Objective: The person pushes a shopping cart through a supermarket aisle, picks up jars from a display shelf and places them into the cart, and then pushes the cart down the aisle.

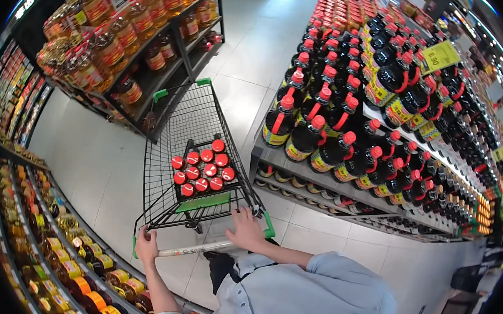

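Note:
A black wire shopping cart with green corner pieces stands in front of me. Several jars with red lids are grouped together inside it, seen from above. My left hand is closed around the cart's near left corner, beside the end of the pale handle bar. At the near right side, my right hand rests with fingers stretched out over the cart's rear edge. A green panel shows between the jars and that edge.
Dark bottles with red caps crowd a tiered display on the right, above a shelf edge. Oil bottles fill a rack at upper left. Curved shelves of bottles run along the lower left. Tiled floor leads forward between displays.

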Motion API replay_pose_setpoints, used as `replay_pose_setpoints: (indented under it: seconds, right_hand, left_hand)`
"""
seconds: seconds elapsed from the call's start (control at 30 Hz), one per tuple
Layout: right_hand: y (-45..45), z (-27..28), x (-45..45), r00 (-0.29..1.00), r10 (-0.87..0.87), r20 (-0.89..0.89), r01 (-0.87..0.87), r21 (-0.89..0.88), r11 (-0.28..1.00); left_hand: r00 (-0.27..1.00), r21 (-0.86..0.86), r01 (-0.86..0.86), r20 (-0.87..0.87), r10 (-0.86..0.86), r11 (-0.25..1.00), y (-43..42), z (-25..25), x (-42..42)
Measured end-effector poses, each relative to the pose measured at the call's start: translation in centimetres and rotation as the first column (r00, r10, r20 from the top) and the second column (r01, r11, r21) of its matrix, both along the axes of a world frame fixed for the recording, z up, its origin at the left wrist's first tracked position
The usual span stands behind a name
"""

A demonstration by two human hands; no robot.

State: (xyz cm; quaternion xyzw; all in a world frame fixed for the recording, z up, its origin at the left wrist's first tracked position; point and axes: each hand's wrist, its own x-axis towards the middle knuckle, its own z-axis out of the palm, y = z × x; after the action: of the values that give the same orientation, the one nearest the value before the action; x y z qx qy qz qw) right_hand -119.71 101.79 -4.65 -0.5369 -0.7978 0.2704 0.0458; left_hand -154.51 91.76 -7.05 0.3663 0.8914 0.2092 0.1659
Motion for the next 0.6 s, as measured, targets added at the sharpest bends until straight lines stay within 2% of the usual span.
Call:
replay_pose_setpoints:
  seconds: [0.2, 0.6]
  right_hand:
    - [2.2, 0.2, -2.8, 0.995, -0.088, -0.042, 0.087, -0.028, 0.996]
    - [6.9, -2.2, -9.6, 0.963, -0.27, 0.022, 0.265, 0.134, 0.955]
  left_hand:
    - [0.997, -0.004, 0.077, -0.004, -0.077, 0.997, 4.6, 0.1, -3.3]
    - [0.975, 0.098, 0.219, 0.02, -0.222, 0.971, 13.8, 0.0, -10.4]
